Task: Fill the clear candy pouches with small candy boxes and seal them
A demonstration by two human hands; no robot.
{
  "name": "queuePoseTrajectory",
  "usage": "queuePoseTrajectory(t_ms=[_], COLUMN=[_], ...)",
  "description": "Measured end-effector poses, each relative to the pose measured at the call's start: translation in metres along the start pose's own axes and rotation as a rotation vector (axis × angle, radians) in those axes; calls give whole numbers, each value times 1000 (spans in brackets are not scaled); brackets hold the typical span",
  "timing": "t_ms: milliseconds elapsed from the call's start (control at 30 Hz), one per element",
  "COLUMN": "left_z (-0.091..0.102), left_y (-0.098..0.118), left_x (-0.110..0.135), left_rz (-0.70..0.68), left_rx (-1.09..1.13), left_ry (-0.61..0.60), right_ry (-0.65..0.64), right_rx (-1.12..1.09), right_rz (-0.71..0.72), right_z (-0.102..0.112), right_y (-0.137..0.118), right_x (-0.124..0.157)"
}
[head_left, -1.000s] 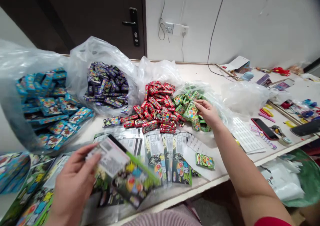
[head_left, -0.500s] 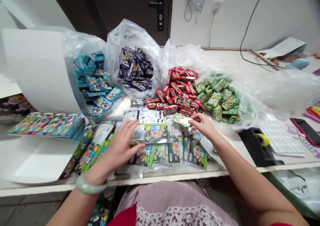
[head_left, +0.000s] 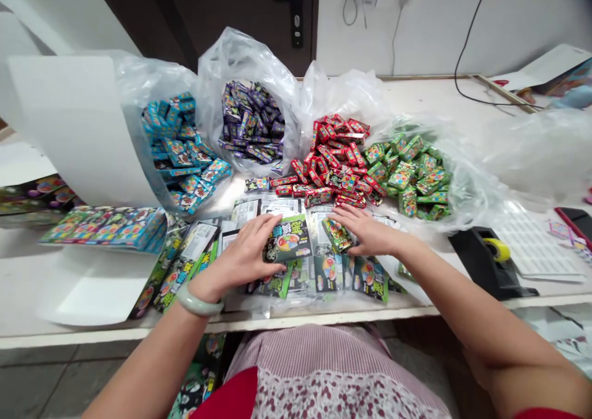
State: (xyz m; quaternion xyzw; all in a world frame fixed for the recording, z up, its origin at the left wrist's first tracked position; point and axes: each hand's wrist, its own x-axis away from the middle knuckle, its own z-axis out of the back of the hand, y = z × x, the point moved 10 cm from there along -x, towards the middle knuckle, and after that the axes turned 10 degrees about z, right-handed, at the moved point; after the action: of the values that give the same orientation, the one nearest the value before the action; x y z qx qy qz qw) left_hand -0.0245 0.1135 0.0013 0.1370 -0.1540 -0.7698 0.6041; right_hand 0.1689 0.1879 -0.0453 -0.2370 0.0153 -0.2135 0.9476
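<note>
My left hand lies on a green and black printed packet at the table's front, fingers curled over its left edge. My right hand rests flat beside it, fingers on a small green box that lies on the spread of packets. Behind them are heaps of small boxes: blue ones and purple ones in clear bags, a red pile, and green ones on plastic.
A black tape dispenser stands at the right front. A white curved sheet rises at the left, with stacked packets below it. A phone and loose plastic lie at the right. The table edge runs near my lap.
The view swung left and down. My right hand brought a green box from the pile down onto the packets. My left hand laid its packet down and now holds it flat.
</note>
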Motion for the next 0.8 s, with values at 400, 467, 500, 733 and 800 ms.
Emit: queuePoseTrajectory(t_ms=[400, 467, 500, 733, 800], left_z=[-1, -4, -5, -7, -7], left_y=[9, 12, 13, 10, 9], left_x=[14, 14, 15, 19, 20], left_rz=[-23, -47, -55, -37, -35], left_rx=[29, 22, 22, 54, 61], left_ry=[14, 4, -4, -21, -16], right_ry=[228, 190, 175, 111, 113], right_rx=[-11, 56, 80, 156, 117], right_rz=[217, 220, 223, 281, 286], right_z=[47, 45, 44, 43, 45], right_y=[-85, -90, -90, -97, -100], right_x=[6, 0, -3, -9, -7])
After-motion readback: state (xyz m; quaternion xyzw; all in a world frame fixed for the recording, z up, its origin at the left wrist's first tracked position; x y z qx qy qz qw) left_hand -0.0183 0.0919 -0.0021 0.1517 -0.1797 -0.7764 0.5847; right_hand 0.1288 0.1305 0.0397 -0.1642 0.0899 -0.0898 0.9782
